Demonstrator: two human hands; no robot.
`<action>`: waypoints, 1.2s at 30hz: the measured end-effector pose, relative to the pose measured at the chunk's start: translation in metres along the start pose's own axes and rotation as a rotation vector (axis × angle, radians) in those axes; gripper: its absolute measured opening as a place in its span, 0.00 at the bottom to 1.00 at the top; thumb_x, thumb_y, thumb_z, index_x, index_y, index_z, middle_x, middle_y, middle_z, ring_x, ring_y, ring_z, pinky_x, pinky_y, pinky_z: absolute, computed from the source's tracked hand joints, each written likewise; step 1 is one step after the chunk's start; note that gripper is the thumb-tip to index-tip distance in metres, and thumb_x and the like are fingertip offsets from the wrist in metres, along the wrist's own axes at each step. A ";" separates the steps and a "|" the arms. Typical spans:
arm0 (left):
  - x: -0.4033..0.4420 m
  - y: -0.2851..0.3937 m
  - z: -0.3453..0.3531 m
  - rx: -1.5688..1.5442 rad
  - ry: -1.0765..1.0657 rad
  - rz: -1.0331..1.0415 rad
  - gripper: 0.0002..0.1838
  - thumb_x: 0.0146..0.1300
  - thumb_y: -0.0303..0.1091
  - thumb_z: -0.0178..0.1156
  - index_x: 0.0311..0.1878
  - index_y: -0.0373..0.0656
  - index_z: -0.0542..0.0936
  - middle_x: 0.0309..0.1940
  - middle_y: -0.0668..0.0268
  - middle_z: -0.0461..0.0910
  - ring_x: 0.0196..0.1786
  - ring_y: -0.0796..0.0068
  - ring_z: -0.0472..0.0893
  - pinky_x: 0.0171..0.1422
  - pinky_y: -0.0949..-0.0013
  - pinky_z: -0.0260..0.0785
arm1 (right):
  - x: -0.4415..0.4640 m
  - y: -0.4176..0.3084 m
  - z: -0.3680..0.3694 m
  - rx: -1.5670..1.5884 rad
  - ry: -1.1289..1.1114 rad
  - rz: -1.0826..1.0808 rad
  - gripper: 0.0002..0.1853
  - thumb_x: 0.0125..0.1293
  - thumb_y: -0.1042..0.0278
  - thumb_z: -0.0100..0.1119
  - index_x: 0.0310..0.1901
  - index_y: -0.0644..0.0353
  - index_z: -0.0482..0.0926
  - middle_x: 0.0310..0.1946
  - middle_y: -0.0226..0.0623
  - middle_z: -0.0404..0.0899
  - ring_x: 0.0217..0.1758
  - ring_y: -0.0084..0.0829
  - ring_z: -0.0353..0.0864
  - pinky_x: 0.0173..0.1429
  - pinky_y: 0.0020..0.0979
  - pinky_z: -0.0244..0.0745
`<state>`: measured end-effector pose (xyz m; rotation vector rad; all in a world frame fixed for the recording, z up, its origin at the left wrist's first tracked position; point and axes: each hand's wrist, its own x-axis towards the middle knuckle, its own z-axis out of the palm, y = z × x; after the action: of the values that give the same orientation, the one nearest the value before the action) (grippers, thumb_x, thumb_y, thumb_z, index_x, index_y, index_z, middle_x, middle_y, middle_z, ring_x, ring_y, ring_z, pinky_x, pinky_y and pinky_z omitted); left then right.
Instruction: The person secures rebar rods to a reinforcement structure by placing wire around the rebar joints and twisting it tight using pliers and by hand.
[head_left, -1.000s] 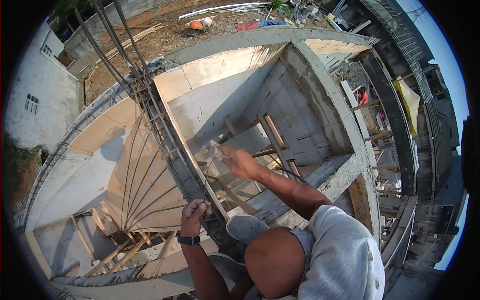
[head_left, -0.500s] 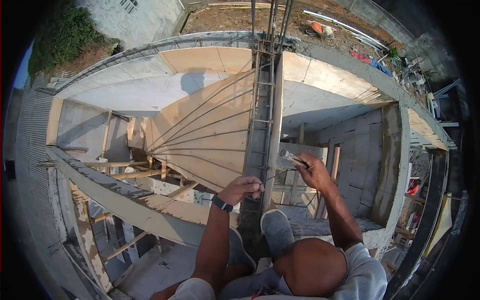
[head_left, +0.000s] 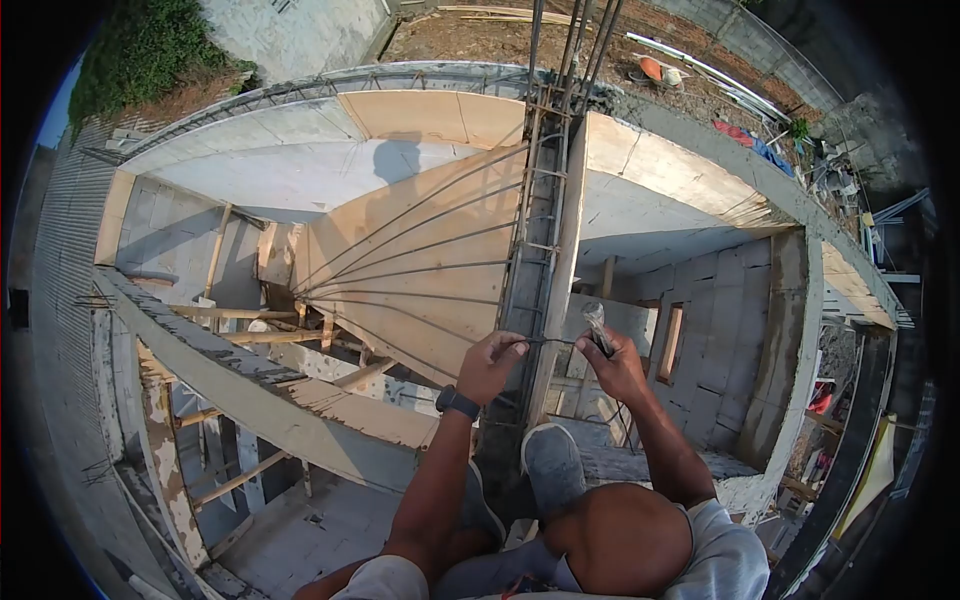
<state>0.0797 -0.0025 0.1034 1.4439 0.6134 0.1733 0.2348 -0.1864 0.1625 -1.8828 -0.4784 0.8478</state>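
Observation:
My left hand point(head_left: 492, 364), wearing a dark wristband, pinches one end of a thin dark wire point(head_left: 550, 341) above the rebar cage. My right hand point(head_left: 615, 366) is closed on a hand tool point(head_left: 594, 315) with a worn, pale metal head and a dark handle; its exact kind is unclear. The right thumb and finger also meet the wire, which spans between both hands. Another thin strand hangs below the right hand. Beneath runs the steel rebar cage point(head_left: 541, 235), in a narrow channel beside a timber form board point(head_left: 568, 230).
My shoes point(head_left: 553, 465) rest at the channel's near end. Bent rebars point(head_left: 420, 262) fan across a sloping plywood panel point(head_left: 440, 220) at left. Deep openings lie on both sides, with wooden props point(head_left: 270, 337) below left. Vertical bars point(head_left: 572, 45) rise at the far end.
My right hand has turned the tool more upright and come level with the left. The wire now stretches between the hands. The view has shifted slightly.

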 end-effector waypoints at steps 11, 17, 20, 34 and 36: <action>-0.004 0.002 0.025 0.297 0.381 0.040 0.12 0.69 0.38 0.61 0.41 0.37 0.82 0.29 0.61 0.85 0.29 0.79 0.81 0.36 0.73 0.73 | -0.016 0.006 0.031 0.025 0.045 -0.024 0.10 0.69 0.62 0.61 0.41 0.61 0.76 0.22 0.29 0.71 0.28 0.22 0.68 0.37 0.31 0.67; -0.009 -0.008 0.043 -0.082 0.523 -0.161 0.12 0.71 0.38 0.59 0.39 0.37 0.81 0.28 0.63 0.84 0.27 0.80 0.79 0.33 0.73 0.72 | -0.025 0.000 0.059 -0.129 -0.080 -0.152 0.11 0.68 0.64 0.61 0.40 0.63 0.72 0.25 0.44 0.73 0.26 0.28 0.73 0.32 0.35 0.69; -0.006 -0.011 0.038 -0.107 0.436 -0.165 0.13 0.71 0.38 0.58 0.40 0.36 0.81 0.29 0.63 0.84 0.28 0.80 0.79 0.35 0.73 0.73 | -0.019 0.001 0.052 -0.022 0.000 -0.117 0.10 0.69 0.64 0.61 0.40 0.63 0.76 0.24 0.35 0.75 0.26 0.25 0.72 0.32 0.33 0.69; -0.004 -0.007 0.007 -1.209 -0.234 -0.381 0.15 0.72 0.39 0.57 0.56 0.44 0.77 0.44 0.69 0.84 0.49 0.71 0.82 0.56 0.63 0.75 | -0.016 0.013 0.029 0.334 0.039 0.168 0.09 0.70 0.64 0.61 0.39 0.62 0.77 0.19 0.21 0.70 0.21 0.14 0.66 0.26 0.23 0.62; -0.005 -0.008 0.010 -1.246 -0.204 -0.358 0.14 0.73 0.38 0.57 0.56 0.44 0.77 0.43 0.70 0.83 0.47 0.73 0.82 0.55 0.65 0.75 | -0.017 0.016 0.032 0.338 0.018 0.177 0.09 0.71 0.64 0.61 0.39 0.62 0.77 0.20 0.21 0.70 0.21 0.14 0.66 0.26 0.23 0.62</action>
<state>0.0782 -0.0145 0.0973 0.1365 0.4330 0.0857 0.1993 -0.1852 0.1449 -1.6329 -0.1449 0.9616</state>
